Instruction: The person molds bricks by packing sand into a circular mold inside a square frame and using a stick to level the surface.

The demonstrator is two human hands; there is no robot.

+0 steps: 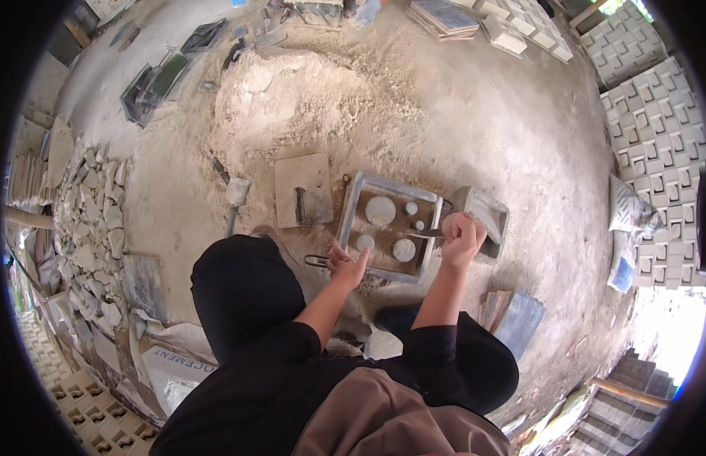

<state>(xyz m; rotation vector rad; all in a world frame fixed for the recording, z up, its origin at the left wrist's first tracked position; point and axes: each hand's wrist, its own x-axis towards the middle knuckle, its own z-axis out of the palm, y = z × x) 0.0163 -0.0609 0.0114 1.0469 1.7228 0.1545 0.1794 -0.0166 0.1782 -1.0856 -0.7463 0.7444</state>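
A rectangular grey mould frame [352, 205] lies on the floor in front of me. Round pale discs of differing sizes, among them a large disc [380, 211], stand inside it. My right hand [463, 237] is closed around a narrow metal-bladed tool [424, 233], its blade reaching left over the frame's right part. The tool's grip is hidden in the fist. At the frame's lower left corner is my left hand [347, 267], fingers apart and holding nothing, near a wire loop handle [316, 261].
A grey trough [501, 213] sits right of the frame. To the left are a square board with a raised handle [315, 171] and a small hammer-like tool [236, 191]. Beyond lies a heap of pale powder [292, 91]. Broken pieces [90, 220] line the left; stacked blocks [661, 121] the right.
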